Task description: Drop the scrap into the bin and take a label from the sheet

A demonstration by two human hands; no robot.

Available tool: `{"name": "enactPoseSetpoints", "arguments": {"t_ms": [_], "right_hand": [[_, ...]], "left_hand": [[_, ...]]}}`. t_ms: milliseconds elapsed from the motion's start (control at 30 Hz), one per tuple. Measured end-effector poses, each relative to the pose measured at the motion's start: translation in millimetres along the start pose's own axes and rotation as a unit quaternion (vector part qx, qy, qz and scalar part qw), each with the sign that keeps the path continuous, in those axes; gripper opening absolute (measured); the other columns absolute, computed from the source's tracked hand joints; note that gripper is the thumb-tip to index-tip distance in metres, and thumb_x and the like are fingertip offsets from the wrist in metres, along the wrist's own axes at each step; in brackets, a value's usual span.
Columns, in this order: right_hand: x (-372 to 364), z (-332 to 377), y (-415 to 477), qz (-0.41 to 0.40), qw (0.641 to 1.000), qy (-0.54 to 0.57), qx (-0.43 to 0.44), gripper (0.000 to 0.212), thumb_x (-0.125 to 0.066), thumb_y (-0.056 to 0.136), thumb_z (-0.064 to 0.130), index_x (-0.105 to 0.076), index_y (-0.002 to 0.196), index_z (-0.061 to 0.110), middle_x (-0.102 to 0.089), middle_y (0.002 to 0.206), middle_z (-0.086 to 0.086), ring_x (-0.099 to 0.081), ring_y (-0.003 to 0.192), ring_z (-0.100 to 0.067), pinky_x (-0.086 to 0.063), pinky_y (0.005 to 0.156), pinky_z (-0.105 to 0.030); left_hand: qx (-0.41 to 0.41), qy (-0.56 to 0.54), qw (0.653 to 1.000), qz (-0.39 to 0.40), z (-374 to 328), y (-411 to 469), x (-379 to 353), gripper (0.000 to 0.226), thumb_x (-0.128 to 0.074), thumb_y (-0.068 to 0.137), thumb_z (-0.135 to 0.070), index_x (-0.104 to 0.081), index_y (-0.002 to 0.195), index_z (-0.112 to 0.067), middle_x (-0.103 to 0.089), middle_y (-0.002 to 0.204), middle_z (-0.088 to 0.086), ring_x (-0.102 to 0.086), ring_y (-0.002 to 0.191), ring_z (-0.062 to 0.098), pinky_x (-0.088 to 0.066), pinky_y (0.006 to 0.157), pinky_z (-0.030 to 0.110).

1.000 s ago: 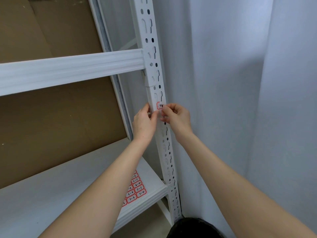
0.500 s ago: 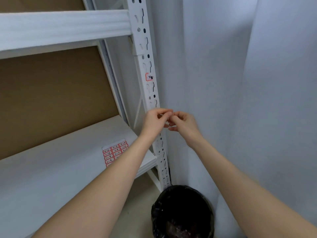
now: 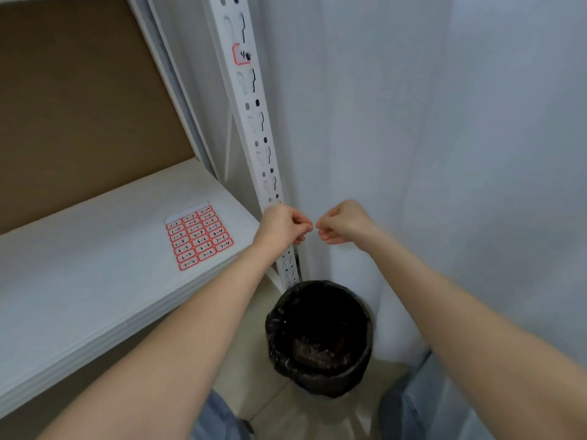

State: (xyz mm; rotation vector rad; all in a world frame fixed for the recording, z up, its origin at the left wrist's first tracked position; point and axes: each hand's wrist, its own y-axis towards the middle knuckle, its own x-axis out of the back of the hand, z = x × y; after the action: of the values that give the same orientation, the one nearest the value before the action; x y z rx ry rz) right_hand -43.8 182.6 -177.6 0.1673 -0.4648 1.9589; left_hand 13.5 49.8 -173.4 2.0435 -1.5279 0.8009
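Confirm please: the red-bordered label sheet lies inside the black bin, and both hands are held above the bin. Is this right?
Not quite. The head view shows the red-bordered label sheet lying on the white shelf, not inside the black bin. The rest holds: the left hand and the right hand are held above the bin.

1. We see a white post (image 3: pixel 254 122) punched with a repeating pattern of dark oval holes and keyhole slots.
2. On it sits a label (image 3: pixel 242 54), white with a red-orange border and black handwriting.
3. The shelf (image 3: pixel 79 265) is white, and the board (image 3: pixel 79 106) behind it is plain brown.
4. The sheet (image 3: pixel 199 238) shows a grid of white labels outlined in red-orange, each with black handwritten numbers, under a white top strip.
5. The bin (image 3: pixel 319 338) is black with a glossy black liner.
6. The curtain (image 3: pixel 413 122) is pale blue-grey, unpatterned.
7. The floor (image 3: pixel 251 360) is beige tile.
8. Our jeans (image 3: pixel 409 404) are faded light blue.
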Motion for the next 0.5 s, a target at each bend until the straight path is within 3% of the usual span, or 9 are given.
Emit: {"name": "enactPoseSetpoints", "arguments": {"t_ms": [100,200,267,333,500], "right_hand": [[-2,-6,3,0.025,0.995,-0.100,-0.017,0.008,-0.063,0.077,-0.002,-0.068,0.082,-0.004,-0.064,0.066,-0.015,-0.062,0.058,-0.018,-0.059,0.066,-0.029],[-5,-11,6,0.040,0.989,-0.139,-0.033,0.014,-0.065,0.077,-0.001,-0.069,0.091,-0.005,-0.065,0.071,-0.015,-0.062,0.061,-0.017,-0.059,0.069,-0.030],[-7,-12,6,0.055,0.986,-0.155,-0.041,0.017,-0.065,0.079,-0.001,-0.068,0.094,-0.005,-0.066,0.076,-0.016,-0.062,0.062,-0.017,-0.059,0.071,-0.031],[-9,-14,6,0.067,0.983,-0.162,-0.046,0.019,-0.064,0.080,-0.001,-0.068,0.098,-0.007,-0.066,0.080,-0.018,-0.062,0.063,-0.017,-0.058,0.073,-0.032],[-13,-17,6,0.083,0.981,-0.167,-0.051,0.023,-0.063,0.080,-0.002,-0.066,0.102,-0.009,-0.069,0.092,-0.024,-0.065,0.074,-0.023,-0.057,0.082,-0.037]], "left_hand": [[0.009,0.083,0.995,0.060,2,-1,-7,0.014,-0.076,0.078,-0.017,-0.067,0.068,-0.013,-0.069,0.067,0.010,-0.065,0.060,0.019,-0.057,0.062,0.027],[0.026,0.099,0.988,0.112,9,0,-14,0.009,-0.074,0.081,-0.014,-0.071,0.080,-0.006,-0.065,0.062,0.005,-0.061,0.057,0.013,-0.049,0.052,0.015],[0.046,0.079,0.985,0.144,15,1,-18,0.010,-0.068,0.085,-0.005,-0.072,0.093,0.000,-0.068,0.072,0.008,-0.066,0.062,0.012,-0.055,0.059,0.016],[0.059,0.080,0.981,0.169,20,3,-22,0.011,-0.064,0.087,-0.002,-0.071,0.096,-0.001,-0.071,0.083,0.013,-0.071,0.071,0.017,-0.059,0.073,0.026],[0.066,0.100,0.977,0.179,20,6,-25,0.004,-0.070,0.079,0.000,-0.071,0.083,-0.001,-0.072,0.078,0.015,-0.072,0.074,0.026,-0.060,0.077,0.036]]}}
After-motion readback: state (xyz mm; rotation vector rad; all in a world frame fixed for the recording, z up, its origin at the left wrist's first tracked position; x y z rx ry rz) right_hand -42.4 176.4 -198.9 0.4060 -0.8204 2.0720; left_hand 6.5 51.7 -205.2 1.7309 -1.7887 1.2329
